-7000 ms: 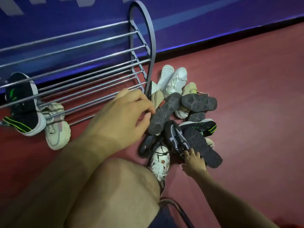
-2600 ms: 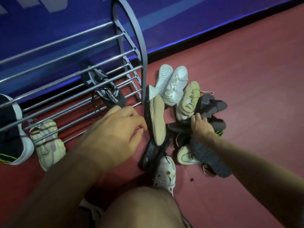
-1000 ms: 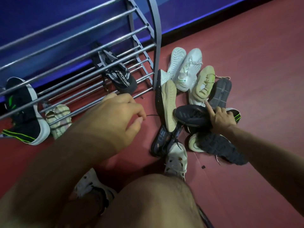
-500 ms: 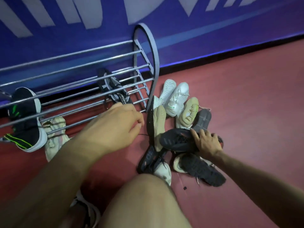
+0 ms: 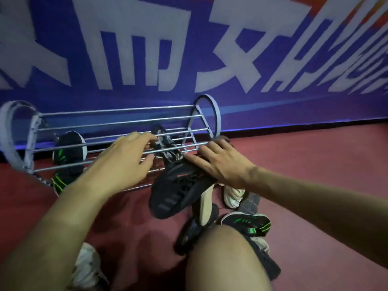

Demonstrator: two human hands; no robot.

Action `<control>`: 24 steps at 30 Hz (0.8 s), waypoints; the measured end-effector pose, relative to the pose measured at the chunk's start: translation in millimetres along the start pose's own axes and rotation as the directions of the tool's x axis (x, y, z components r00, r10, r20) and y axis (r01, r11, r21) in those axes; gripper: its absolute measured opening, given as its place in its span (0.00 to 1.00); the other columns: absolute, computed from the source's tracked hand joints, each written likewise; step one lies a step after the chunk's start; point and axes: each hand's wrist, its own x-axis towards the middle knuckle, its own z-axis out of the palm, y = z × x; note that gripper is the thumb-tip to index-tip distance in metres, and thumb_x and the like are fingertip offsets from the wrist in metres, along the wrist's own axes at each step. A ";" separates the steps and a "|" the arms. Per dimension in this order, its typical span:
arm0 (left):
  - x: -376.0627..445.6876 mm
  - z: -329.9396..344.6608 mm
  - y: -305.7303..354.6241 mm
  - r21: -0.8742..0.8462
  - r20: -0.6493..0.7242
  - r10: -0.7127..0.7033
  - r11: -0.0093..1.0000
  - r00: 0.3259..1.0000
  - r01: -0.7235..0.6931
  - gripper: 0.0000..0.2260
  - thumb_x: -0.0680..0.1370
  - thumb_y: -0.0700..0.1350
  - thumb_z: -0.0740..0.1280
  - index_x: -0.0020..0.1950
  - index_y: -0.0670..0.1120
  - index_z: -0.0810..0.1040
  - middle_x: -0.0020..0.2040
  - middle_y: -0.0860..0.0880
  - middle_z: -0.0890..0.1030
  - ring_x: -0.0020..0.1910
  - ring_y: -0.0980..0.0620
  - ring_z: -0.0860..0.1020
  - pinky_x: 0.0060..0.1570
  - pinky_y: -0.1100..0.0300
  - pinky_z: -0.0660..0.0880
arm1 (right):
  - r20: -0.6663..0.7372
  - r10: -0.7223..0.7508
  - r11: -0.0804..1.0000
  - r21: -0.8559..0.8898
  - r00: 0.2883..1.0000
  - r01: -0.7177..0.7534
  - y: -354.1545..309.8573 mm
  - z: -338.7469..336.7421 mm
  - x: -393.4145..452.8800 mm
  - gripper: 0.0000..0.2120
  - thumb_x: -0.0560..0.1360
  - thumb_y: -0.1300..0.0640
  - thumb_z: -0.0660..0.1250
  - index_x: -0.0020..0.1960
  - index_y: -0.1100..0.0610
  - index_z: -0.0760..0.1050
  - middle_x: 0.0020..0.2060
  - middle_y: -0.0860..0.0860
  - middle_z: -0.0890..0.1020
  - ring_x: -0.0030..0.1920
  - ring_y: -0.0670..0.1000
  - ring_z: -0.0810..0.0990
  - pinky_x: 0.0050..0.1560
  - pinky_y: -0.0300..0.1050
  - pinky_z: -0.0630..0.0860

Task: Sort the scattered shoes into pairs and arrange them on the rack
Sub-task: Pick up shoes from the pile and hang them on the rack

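Hands at a chrome-barred shoe rack (image 5: 117,118) against a blue banner wall.

The right hand (image 5: 222,162), fingers spread, holds a black knit sneaker (image 5: 178,190) at the rack's front; the left hand (image 5: 123,156) pinches a black-and-white patterned shoe (image 5: 168,147) among the bars. A green-striped black sneaker (image 5: 67,156) sits inside; more shoes (image 5: 245,223) crowd the red floor.

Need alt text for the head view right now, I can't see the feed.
The right hand carries a black sneaker toward the metal shoe rack, while the left hand touches a black-and-white knit shoe on its bars. A black shoe with green stripes sits further left; more shoes lie on the red floor.
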 end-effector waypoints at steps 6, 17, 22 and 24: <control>-20.2 -26.5 -35.4 -0.042 -0.057 -0.086 0.996 0.995 0.084 0.15 0.80 0.51 0.64 0.67 0.54 0.74 0.58 0.50 0.77 0.59 0.45 0.76 0.61 0.47 0.74 | -0.021 -0.185 0.970 -0.165 0.983 0.179 60.5 -27.9 134.5 0.32 0.81 0.48 0.56 0.83 0.50 0.52 0.60 0.57 0.74 0.58 0.62 0.74 0.63 0.64 0.69; -29.1 -34.8 -65.2 -0.017 -0.025 -0.168 0.986 0.985 0.168 0.13 0.81 0.51 0.62 0.64 0.55 0.77 0.60 0.51 0.76 0.63 0.46 0.73 0.63 0.48 0.72 | 0.625 0.208 0.798 0.335 0.752 -0.500 -59.9 15.1 224.6 0.52 0.69 0.38 0.73 0.76 0.28 0.36 0.79 0.53 0.28 0.76 0.74 0.31 0.69 0.82 0.56; -23.2 -30.1 -52.8 0.006 0.024 -0.157 0.988 0.987 0.157 0.11 0.81 0.53 0.62 0.61 0.58 0.78 0.57 0.53 0.74 0.59 0.47 0.73 0.61 0.46 0.73 | 0.540 0.263 0.728 0.433 0.799 -0.532 -86.6 41.4 232.8 0.34 0.67 0.28 0.59 0.70 0.33 0.54 0.81 0.51 0.37 0.74 0.75 0.26 0.62 0.88 0.55; -20.7 -28.3 -46.6 0.005 0.024 -0.149 0.989 0.989 0.149 0.10 0.81 0.53 0.62 0.60 0.58 0.78 0.57 0.54 0.75 0.59 0.47 0.73 0.61 0.47 0.73 | 0.457 0.328 0.705 0.464 0.827 -0.536 -92.0 47.4 237.9 0.40 0.60 0.26 0.48 0.71 0.34 0.58 0.82 0.51 0.41 0.74 0.74 0.27 0.61 0.85 0.59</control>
